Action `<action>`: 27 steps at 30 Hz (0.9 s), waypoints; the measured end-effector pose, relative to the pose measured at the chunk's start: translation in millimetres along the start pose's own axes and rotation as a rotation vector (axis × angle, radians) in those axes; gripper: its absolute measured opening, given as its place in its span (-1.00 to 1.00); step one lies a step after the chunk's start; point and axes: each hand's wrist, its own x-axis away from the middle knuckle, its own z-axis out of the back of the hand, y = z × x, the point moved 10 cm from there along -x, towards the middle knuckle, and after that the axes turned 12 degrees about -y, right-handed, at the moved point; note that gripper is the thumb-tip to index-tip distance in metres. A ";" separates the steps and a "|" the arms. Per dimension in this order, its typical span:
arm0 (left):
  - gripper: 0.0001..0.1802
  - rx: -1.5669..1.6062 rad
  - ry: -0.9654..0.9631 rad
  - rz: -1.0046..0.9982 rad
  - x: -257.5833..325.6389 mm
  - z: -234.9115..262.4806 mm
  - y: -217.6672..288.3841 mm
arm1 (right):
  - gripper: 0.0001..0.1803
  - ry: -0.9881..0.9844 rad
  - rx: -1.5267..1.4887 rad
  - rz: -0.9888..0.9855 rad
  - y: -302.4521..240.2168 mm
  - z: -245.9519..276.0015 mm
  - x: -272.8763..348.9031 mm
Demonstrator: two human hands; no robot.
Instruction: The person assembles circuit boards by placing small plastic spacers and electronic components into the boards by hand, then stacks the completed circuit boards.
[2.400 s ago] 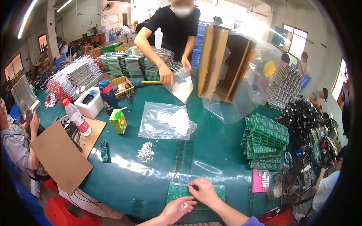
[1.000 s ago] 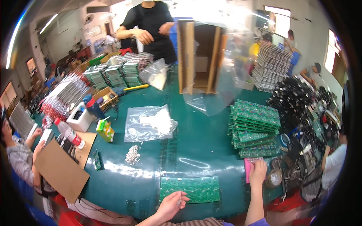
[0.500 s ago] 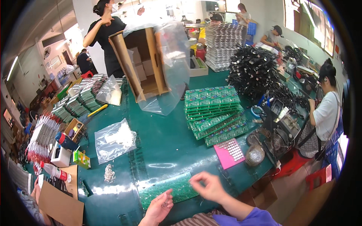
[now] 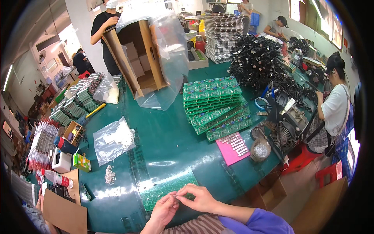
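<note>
As the left hand [image 4: 163,210] and right hand [image 4: 201,200] meet fingertip to fingertip over the green circuit board [image 4: 165,186], any tiny part between them could slip.
Board flat on near tabletop [image 4: 163,132]; a wrist brush might shift it. Left fingers curled, right thumb and finger drawn together; whether either grasps anything cannot be told. Board's near right portion and left palm hidden.

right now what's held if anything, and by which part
The left hand and right hand meet at the fingertips; anything pinched there is too small to tell.

On the green table [image 4: 165,140]: a circuit board [image 4: 165,187], a board stack [image 4: 213,103], a pink pad [image 4: 227,154], a white pile [image 4: 110,175].
</note>
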 end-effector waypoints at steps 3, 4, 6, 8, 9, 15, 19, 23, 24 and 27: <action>-0.68 0.004 -0.009 0.002 1.6 0.4 -0.6 | -0.88 -0.012 -0.021 -0.047 1.8 -1.0 2.1; -0.68 0.004 -0.008 0.005 2.5 -0.3 -1.5 | -0.88 -0.022 -0.040 -0.086 4.6 -2.3 3.2; -0.65 -0.045 0.033 0.005 5.0 -0.3 -1.4 | -0.88 -0.010 -0.041 -0.048 3.2 -1.8 4.9; -0.63 -0.050 0.020 0.031 7.5 -4.8 -2.8 | -0.88 0.002 -0.045 -0.011 1.7 -1.4 7.4; -0.60 -0.052 0.004 0.054 7.9 -7.2 -4.6 | -0.88 0.012 -0.025 0.010 -0.4 -0.8 8.2; -0.63 0.103 -0.081 0.119 5.3 -13.3 -11.0 | -0.87 0.031 -0.061 -0.036 -3.6 2.6 8.7; -0.73 0.062 -0.016 0.076 15.7 -3.7 5.7 | -0.87 0.097 -0.225 -0.062 5.6 10.2 8.1; -0.63 -0.138 -0.108 0.209 59.8 7.5 34.1 | -0.91 0.097 -0.300 -0.153 15.8 46.0 44.9; -0.54 -0.237 -0.054 0.262 76.7 19.8 40.3 | -0.92 0.055 -0.253 -0.187 19.8 56.5 60.0; -0.52 -0.399 0.119 0.550 148.4 73.8 27.9 | -0.93 -0.253 -0.307 -0.525 43.4 68.8 126.8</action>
